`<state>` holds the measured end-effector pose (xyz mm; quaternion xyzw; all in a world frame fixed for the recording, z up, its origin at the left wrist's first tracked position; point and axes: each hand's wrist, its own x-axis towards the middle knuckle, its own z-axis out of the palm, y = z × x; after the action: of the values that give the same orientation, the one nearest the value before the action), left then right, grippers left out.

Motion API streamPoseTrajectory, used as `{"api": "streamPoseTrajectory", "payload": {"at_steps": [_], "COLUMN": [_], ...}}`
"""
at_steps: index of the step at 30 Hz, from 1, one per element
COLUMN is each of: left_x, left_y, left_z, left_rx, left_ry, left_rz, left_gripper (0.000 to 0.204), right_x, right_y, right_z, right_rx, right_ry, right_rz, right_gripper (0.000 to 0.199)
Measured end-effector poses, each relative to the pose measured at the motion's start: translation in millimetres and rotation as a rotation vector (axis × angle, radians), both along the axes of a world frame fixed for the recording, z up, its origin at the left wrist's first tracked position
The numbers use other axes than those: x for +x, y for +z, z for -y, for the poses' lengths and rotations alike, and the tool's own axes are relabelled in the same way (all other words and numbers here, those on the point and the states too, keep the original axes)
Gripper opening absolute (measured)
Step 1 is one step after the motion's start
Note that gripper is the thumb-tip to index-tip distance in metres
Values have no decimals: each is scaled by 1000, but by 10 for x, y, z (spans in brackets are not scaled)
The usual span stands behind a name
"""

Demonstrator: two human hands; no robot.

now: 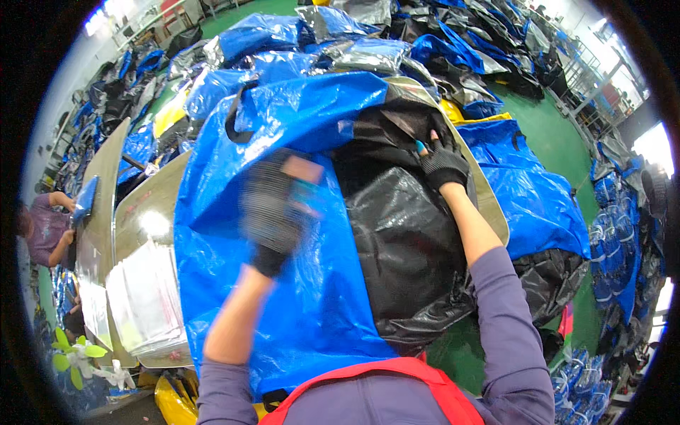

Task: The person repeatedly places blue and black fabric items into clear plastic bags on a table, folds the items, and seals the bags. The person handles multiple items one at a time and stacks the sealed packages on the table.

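Observation:
A large glossy bag with a blue panel [290,283] and a black panel [404,248] lies spread over the table in front of me. Near its top left, a dark strap handle [234,124] shows. My left hand [273,205], in a dark knitted glove, is over the blue part and smeared by motion. Its fingers are too blurred to read, and so is whether it holds anything. With fingers apart, my gloved right hand [443,163] rests on the upper right of the black part. Bare fingertips poke out of that glove, with something blue at one.
Stacked white sheets [147,297] lie on the table board [152,202] at left. More blue and black bags [524,191] sit at right, and wrapped blue bags [262,39] pile up beyond. Another person [48,230] works at far left. The floor [552,131] is green.

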<state>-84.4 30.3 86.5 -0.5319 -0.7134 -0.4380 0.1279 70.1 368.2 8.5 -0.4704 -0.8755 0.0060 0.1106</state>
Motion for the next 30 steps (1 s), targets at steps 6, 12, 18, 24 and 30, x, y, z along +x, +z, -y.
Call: {"api": "streamPoseTrajectory", "payload": {"at_steps": [6, 12, 18, 24, 30], "left_x": [-2825, -3680, -2693, -314, 407], "left_y": [-783, -1416, -846, 12, 436], "left_z": [1148, 1725, 1099, 43, -280], "left_rx": [-371, -302, -50, 123, 215], "left_ry": [784, 637, 944, -320, -374], "left_rz": [770, 433, -145, 916, 1194], "left_gripper": [47, 42, 51, 21, 28], "right_x": [53, 589, 536, -30, -71], "right_y": [81, -53, 362, 1086, 1301], "right_z": [123, -369, -233, 955, 1721], "right_rx": [130, 138, -41, -801, -499], "right_ry": [48, 136, 25, 878, 851], "right_rz": [-2, -65, -348, -734, -925], "right_gripper": [62, 59, 36, 28, 25]}}
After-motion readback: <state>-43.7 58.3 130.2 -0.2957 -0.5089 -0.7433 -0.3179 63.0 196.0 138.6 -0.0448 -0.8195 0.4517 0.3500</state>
